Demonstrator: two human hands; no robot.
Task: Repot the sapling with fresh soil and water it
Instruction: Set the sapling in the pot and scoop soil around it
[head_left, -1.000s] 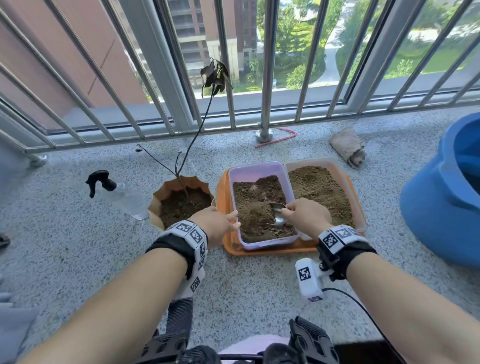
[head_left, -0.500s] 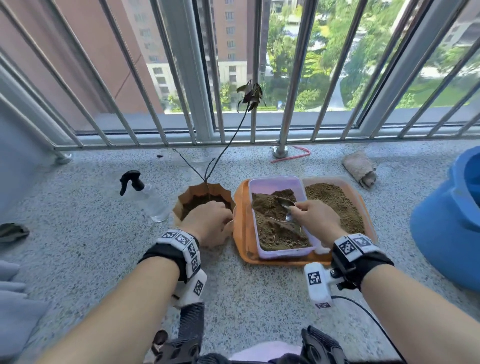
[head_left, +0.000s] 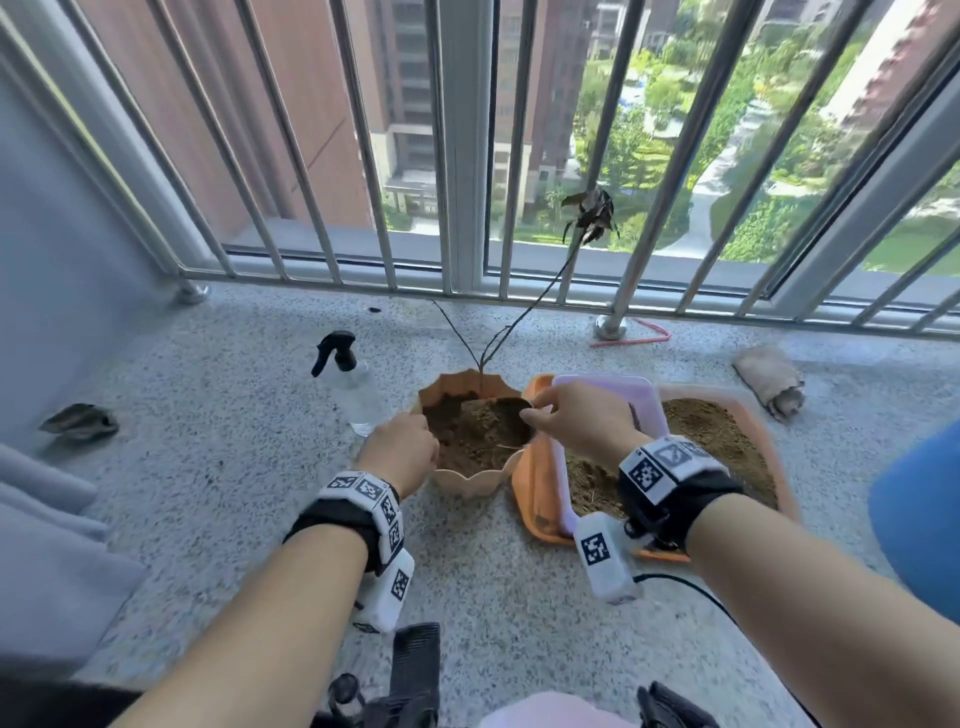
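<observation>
The left hand (head_left: 400, 451) held the near rim of the pot (head_left: 470, 480), its grip closed on it. The right hand (head_left: 582, 423), pinching a spoon (head_left: 511, 413), had moved from the soil box (head_left: 608, 395) a second earlier to over the pot, so fresh soil was probably being added around the sapling (head_left: 519, 322). The spray bottle (head_left: 353, 387) stood untouched behind.

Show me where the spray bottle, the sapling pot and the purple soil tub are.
spray bottle (head_left: 358, 392): head view, on its clear body.
sapling pot (head_left: 470, 480): head view, on its near scalloped wall.
purple soil tub (head_left: 636, 397): head view, on its far wall.
</observation>
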